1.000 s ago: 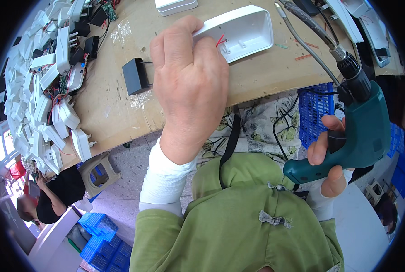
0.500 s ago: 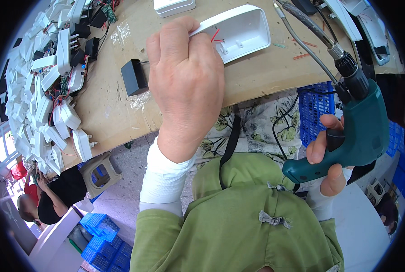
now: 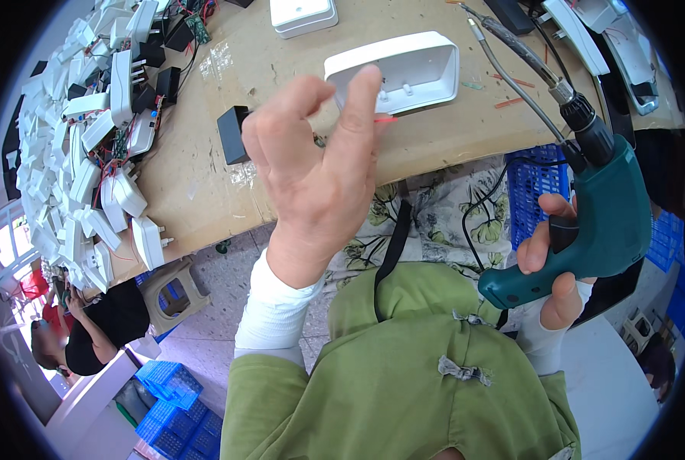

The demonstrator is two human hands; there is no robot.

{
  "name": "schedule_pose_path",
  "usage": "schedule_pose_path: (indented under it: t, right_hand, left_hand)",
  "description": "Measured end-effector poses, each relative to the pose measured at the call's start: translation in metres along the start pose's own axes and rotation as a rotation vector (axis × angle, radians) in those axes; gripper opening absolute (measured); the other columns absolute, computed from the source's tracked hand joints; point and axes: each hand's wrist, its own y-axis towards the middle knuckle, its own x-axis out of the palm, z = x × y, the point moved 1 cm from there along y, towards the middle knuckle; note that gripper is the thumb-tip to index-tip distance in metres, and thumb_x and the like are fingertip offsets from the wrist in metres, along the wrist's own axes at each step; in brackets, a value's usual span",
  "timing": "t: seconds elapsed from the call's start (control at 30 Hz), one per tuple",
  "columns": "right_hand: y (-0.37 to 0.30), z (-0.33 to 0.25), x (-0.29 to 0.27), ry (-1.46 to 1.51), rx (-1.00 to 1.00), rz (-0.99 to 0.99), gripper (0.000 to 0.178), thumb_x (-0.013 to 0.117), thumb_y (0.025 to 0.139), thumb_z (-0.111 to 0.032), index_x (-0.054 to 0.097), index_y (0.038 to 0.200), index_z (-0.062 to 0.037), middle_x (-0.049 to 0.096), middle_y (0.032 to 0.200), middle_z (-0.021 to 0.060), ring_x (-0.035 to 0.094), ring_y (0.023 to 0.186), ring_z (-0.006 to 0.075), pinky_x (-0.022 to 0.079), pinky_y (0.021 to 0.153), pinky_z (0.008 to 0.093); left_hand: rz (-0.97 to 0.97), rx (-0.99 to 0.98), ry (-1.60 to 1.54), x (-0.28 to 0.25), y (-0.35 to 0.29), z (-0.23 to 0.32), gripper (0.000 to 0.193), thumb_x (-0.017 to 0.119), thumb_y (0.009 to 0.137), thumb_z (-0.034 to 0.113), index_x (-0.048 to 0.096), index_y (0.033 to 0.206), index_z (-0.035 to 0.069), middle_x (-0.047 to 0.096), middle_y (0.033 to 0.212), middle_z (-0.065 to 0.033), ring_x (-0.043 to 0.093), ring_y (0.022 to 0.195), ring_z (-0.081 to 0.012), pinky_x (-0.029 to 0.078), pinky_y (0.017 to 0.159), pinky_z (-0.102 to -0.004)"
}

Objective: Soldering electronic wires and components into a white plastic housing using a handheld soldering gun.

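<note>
My left hand (image 3: 312, 165) is over the table with thumb and fingers apart, and I see nothing gripped in it. Just beyond its fingertips lies a white plastic housing (image 3: 427, 73), its hollow side showing. A short red wire (image 3: 385, 119) pokes out beside the hand; what it joins is hidden underneath. To the left of the hand sits a small black box (image 3: 233, 135), partly covered by the fingers. My right hand (image 3: 545, 249) is wrapped around the handle of a teal pistol-shaped soldering gun (image 3: 614, 218), whose metal barrel and bent tube point up and left over the table.
A big heap of white adapters (image 3: 74, 176) with loose wires covers the table's left side. Another white case (image 3: 304, 15) stands at the far edge. Orange-red scraps (image 3: 509, 102) lie right of the housing. Blue crates (image 3: 538, 184) stand below the table. A person (image 3: 101, 330) sits far left.
My left hand has let go of the white housing and drawn its fingers apart. The housing now rests on the table slightly nearer, and the red wire has come out of it. My right hand stays put.
</note>
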Motion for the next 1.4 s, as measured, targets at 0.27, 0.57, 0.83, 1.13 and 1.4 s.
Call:
schedule_pose_path:
  t: [0.27, 0.57, 0.83, 1.13, 1.4]
  right_hand:
    - [0.015, 0.006, 0.032, 0.21, -0.021, -0.049, 0.08, 0.076, 0.07, -0.027, 0.031, 0.13, 0.0032, 0.049, 0.116, 0.0266, 0.061, 0.075, 0.0156, 0.052, 0.06, 0.0214]
    - [0.04, 0.018, 0.064, 0.242, 0.024, -0.291, 0.077, 0.069, 0.077, -0.031, 0.028, 0.133, 0.0011, 0.044, 0.124, 0.0268, 0.06, 0.085, 0.0193, 0.051, 0.067, 0.0249]
    - [0.044, 0.02, 0.068, 0.247, 0.096, -0.29, 0.069, 0.069, 0.077, -0.032, 0.037, 0.125, 0.0058, 0.047, 0.122, 0.0248, 0.053, 0.11, 0.0298, 0.047, 0.089, 0.0333]
    - [0.042, 0.021, 0.065, 0.2, 0.026, -0.24, 0.072, 0.069, 0.076, -0.035, 0.037, 0.125, 0.0062, 0.047, 0.122, 0.0238, 0.054, 0.108, 0.03, 0.046, 0.09, 0.0346]
    - [0.021, 0.002, 0.037, 0.116, 0.103, -0.056, 0.088, 0.078, 0.063, -0.045, 0.04, 0.123, 0.0061, 0.053, 0.114, 0.0195, 0.058, 0.101, 0.0261, 0.048, 0.084, 0.0329]
  left_hand:
    - [0.148, 0.019, -0.275, 0.012, -0.002, 0.005, 0.029, 0.068, 0.062, 0.005, 0.064, 0.09, 0.004, 0.056, 0.07, -0.002, 0.052, 0.059, -0.0169, 0.036, 0.052, -0.0278]
    - [0.045, 0.138, -0.258, 0.004, 0.004, 0.0, 0.026, 0.065, 0.055, 0.011, 0.063, 0.08, 0.008, 0.056, 0.07, 0.0005, 0.053, 0.058, -0.0149, 0.036, 0.057, -0.0274]
    - [-0.009, 0.141, -0.342, 0.001, 0.003, -0.002, 0.027, 0.065, 0.056, 0.009, 0.063, 0.083, 0.007, 0.056, 0.071, 0.0, 0.053, 0.062, -0.0148, 0.036, 0.059, -0.0285]
    - [0.027, 0.062, -0.325, 0.003, -0.001, -0.005, 0.027, 0.068, 0.059, 0.003, 0.06, 0.085, 0.007, 0.057, 0.075, -0.0019, 0.052, 0.063, -0.0161, 0.033, 0.063, -0.03]
    - [0.08, -0.037, -0.073, 0.003, 0.012, -0.006, 0.014, 0.07, 0.067, 0.004, 0.063, 0.079, 0.005, 0.059, 0.09, -0.008, 0.053, 0.079, -0.0225, 0.037, 0.074, -0.0301]
